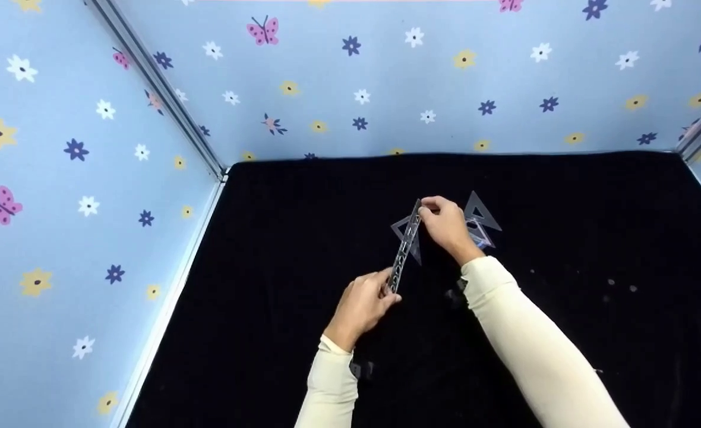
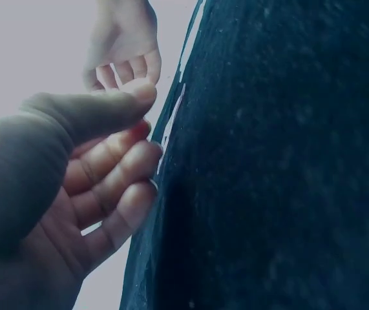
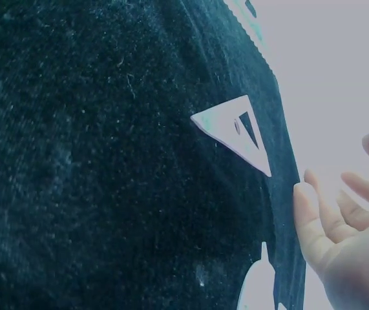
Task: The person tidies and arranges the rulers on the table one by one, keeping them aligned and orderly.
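Observation:
Both hands hold a clear stencil ruler (image 1: 406,246) slanted over the black cloth, its cut-out shapes showing along its length. My left hand (image 1: 361,303) grips the near end between thumb and fingers. At the far end my right hand (image 1: 445,224) pinches the ruler with thumb and fingertips. Partly behind the ruler lies a clear set square (image 1: 416,252). Beyond my right hand is another set square (image 1: 489,220), and a clear piece with purplish edges (image 1: 482,236) overlaps it, partly hidden by the wrist. In the right wrist view a set square (image 3: 226,126) lies on the cloth.
Black cloth (image 1: 279,249) covers the table. Blue flowered panels (image 1: 386,71) stand behind and at the sides, with a metal post (image 1: 166,89) at the back left corner. Several small pale specks (image 1: 611,282) dot the cloth at the right.

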The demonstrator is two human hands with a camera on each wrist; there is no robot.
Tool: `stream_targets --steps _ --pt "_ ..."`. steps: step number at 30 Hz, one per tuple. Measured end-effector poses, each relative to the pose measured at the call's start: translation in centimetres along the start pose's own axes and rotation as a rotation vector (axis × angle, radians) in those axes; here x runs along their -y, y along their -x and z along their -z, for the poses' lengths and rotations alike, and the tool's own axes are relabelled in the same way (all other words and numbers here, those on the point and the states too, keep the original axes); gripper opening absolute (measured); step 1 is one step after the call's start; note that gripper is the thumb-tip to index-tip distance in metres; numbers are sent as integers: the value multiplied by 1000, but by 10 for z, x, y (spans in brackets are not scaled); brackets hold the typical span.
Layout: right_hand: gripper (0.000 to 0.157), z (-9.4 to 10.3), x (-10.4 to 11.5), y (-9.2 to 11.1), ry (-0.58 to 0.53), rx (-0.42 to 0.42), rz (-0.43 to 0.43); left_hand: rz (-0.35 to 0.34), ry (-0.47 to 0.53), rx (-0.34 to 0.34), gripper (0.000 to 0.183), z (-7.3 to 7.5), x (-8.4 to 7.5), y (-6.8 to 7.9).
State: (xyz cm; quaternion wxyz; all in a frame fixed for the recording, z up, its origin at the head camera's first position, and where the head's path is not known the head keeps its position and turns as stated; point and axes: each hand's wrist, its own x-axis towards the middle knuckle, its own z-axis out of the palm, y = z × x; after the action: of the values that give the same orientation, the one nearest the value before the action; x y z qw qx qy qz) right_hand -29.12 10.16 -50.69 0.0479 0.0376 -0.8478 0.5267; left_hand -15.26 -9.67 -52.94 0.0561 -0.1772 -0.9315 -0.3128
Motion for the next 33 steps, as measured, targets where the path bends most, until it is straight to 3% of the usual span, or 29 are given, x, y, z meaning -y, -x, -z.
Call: stream_targets --steps 3,6,8,12,17,29,33 --pt "31 0 2 2 13 16 8 -51 -20 -4 64 0 -1 3" --pt "31 -1 2 4 27 30 15 -117 -64 -29 75 -1 -3 7" --pt "30 -1 2 6 35 37 16 -161 -84 -45 72 -1 -5 9" --pt "28 -2 2 9 43 52 18 -205 -102 -49 47 1 -7 13" --pt "27 -5 2 13 47 77 32 -185 -93 20 30 4 -8 22" --pt "25 -13 3 23 55 131 46 -109 -39 191 33 11 -11 37" --pt "23 -16 3 26 87 141 50 -87 -11 218 35 14 -10 40"
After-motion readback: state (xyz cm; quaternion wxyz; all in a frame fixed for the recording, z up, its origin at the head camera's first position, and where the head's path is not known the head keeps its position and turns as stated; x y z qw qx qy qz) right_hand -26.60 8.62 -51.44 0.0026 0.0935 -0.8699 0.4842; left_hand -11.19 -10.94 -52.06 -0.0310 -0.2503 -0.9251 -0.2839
